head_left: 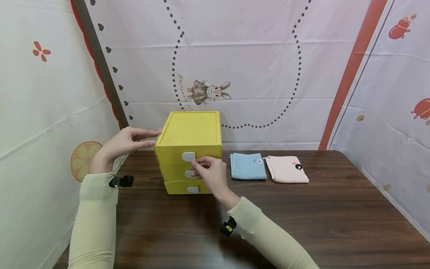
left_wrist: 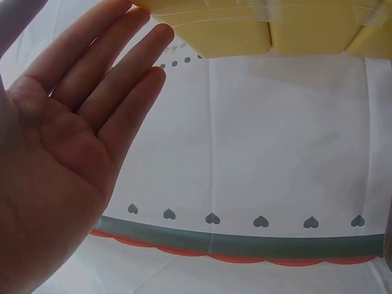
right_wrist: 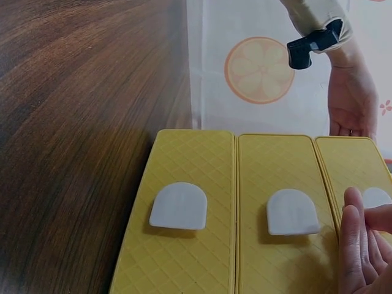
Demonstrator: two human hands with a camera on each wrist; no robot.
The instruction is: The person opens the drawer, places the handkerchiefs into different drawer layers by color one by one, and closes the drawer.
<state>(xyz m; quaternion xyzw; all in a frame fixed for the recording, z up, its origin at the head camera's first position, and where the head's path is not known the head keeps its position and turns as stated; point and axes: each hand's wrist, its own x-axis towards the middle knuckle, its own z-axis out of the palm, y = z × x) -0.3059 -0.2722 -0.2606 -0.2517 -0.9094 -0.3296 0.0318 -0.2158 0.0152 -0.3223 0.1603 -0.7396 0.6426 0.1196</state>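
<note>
A yellow three-tier drawer box (head_left: 195, 129) stands on the table, each drawer front bearing a white rounded handle. My left hand (head_left: 121, 145) is at the box's upper left edge. Its fingers are nearly straight in the left wrist view, and the fingertips reach the yellow side (left_wrist: 220, 30). In front of the box, my right hand (head_left: 213, 175) pinches the top drawer's white handle (head_left: 188, 156) at its right end. The right wrist view shows this handle (right_wrist: 376, 197) partly covered by thumb and fingers. The middle handle (right_wrist: 292, 212) and bottom handle (right_wrist: 179, 206) are untouched. All drawers look closed.
Right of the box lie a folded light blue towel (head_left: 248, 167) and a folded pale pink towel (head_left: 287, 170). The dark wood table (head_left: 302, 220) is bordered by a printed white curtain (head_left: 242, 74) behind and on both sides.
</note>
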